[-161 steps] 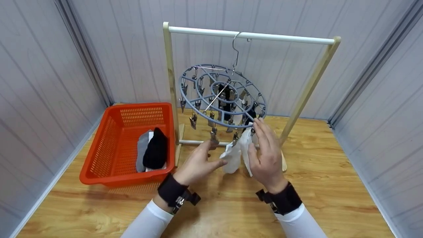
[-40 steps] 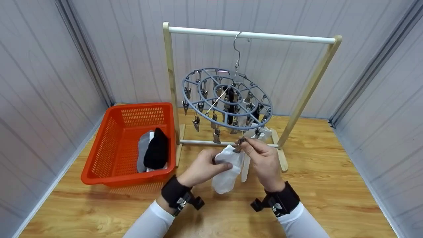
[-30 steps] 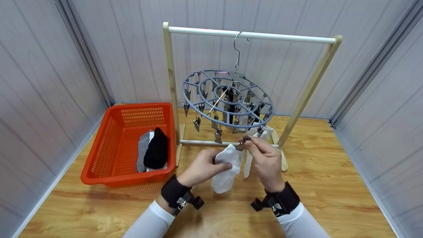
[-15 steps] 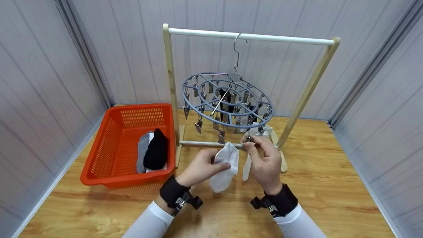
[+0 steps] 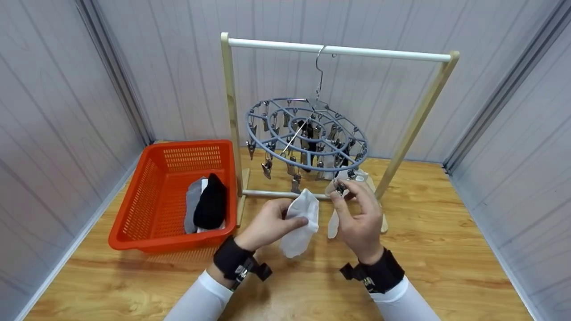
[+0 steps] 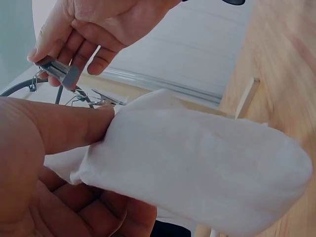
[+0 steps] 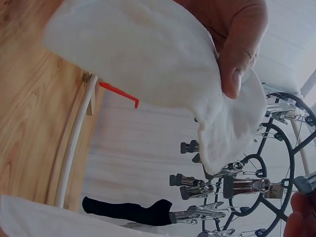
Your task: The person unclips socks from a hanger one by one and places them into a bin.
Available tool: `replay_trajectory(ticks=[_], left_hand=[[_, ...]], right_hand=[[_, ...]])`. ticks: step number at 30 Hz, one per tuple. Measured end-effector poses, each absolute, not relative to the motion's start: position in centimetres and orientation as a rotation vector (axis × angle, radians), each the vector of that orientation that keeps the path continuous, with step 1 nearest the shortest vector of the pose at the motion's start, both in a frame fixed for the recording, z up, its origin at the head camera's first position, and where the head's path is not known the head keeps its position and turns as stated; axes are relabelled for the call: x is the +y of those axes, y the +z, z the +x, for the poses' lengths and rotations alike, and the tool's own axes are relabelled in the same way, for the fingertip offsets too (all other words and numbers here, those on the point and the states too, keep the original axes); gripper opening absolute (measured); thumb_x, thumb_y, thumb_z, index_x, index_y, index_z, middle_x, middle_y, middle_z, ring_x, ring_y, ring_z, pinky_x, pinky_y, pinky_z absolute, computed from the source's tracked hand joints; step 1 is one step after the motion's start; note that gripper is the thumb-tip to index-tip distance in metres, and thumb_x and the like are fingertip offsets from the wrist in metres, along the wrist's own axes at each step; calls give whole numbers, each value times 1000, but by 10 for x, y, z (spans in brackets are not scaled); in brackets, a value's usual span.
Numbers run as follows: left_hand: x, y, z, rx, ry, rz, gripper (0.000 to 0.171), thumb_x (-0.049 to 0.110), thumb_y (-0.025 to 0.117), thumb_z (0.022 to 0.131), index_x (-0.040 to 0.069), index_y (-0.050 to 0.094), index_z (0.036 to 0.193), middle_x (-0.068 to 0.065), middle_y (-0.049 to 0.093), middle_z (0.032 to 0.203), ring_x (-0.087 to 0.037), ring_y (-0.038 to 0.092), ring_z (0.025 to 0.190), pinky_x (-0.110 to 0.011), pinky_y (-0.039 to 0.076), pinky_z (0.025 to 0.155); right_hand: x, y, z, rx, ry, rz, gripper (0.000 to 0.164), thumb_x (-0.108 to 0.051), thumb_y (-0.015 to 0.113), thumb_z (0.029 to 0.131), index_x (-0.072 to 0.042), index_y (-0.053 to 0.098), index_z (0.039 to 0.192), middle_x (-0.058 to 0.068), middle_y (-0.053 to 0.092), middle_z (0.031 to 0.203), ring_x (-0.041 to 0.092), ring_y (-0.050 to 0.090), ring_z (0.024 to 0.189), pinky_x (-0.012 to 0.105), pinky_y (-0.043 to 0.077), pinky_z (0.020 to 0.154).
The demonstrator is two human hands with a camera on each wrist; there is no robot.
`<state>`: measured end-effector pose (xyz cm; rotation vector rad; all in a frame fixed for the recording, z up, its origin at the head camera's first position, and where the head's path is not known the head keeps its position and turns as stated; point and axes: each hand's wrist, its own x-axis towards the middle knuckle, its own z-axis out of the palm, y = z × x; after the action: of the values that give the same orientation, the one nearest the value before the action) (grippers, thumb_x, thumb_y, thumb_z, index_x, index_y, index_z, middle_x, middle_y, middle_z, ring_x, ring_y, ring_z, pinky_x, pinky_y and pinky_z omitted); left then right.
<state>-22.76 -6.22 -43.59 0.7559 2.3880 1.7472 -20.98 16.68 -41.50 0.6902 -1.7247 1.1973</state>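
Observation:
My left hand (image 5: 267,225) pinches a white sock (image 5: 299,227) between thumb and fingers, its cuff upward and its foot hanging down. To the right, my right hand (image 5: 360,220) pinches a metal clip (image 5: 340,188) on the round grey-blue clip hanger (image 5: 285,158). In the left wrist view, a gap separates that clip (image 6: 59,70) from the sock (image 6: 197,158). Another white sock (image 5: 333,225) hangs behind my right hand, partly hidden. Deeper under the hanger hangs a black sock (image 7: 128,210), held by a clip in the right wrist view.
The hanger's hook (image 5: 320,67) sits over the white bar (image 5: 383,52) of a wooden-legged rack. Left of the rack stands an orange basket (image 5: 129,209) holding a black sock (image 5: 209,205) and a grey one (image 5: 192,203). Several bare clips dangle from the ring.
Earlier my right hand was by the hanger's right edge; then it pinched a clip at the sock's cuff. Now clip and cuff are apart, the sock slightly left in my left hand.

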Motion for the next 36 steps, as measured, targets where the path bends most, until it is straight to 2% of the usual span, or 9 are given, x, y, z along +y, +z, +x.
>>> replay_trajectory(ticks=[8,13,18,26,32,36], left_hand=[[-72,-433,-231,2453,1731,802,25,14,83,101,-2,78,120,-12,80,108,-20,75,94,-43,65,83],[-85,-427,-234,2520,1650,752,23,13,81,102,0,78,120,-10,80,107,-21,76,94,-43,65,84],[-102,-418,-236,2591,1565,589,26,14,81,101,-1,75,123,-9,78,106,-21,74,94,-44,65,84],[-129,-405,-241,2671,1643,424,29,11,82,99,-3,74,124,-15,77,113,-27,72,100,-48,63,89],[-147,-394,-241,2686,1682,282,36,12,80,102,-3,72,134,-18,76,124,-31,71,107,-51,62,97],[-158,-389,-241,2676,1728,218,39,14,78,104,-3,70,138,-20,75,128,-33,70,111,-52,60,101]], right_hand=[[169,-411,-211,-1681,1129,674,33,8,77,91,7,76,124,22,75,119,30,68,110,31,53,96],[171,-411,-214,-1639,1055,662,37,1,75,94,11,72,130,27,70,128,35,65,120,35,49,106],[172,-410,-220,-1626,971,663,47,-7,73,95,15,66,136,32,65,140,44,59,135,46,43,122],[174,-412,-223,-1736,935,662,68,-14,76,96,15,52,153,34,49,161,47,44,154,53,30,131],[177,-414,-223,-1887,906,622,82,-38,70,107,13,39,163,32,34,173,46,29,163,57,20,134],[176,-415,-222,-1945,888,597,87,-53,63,111,11,38,164,30,33,174,46,24,165,60,16,135]])
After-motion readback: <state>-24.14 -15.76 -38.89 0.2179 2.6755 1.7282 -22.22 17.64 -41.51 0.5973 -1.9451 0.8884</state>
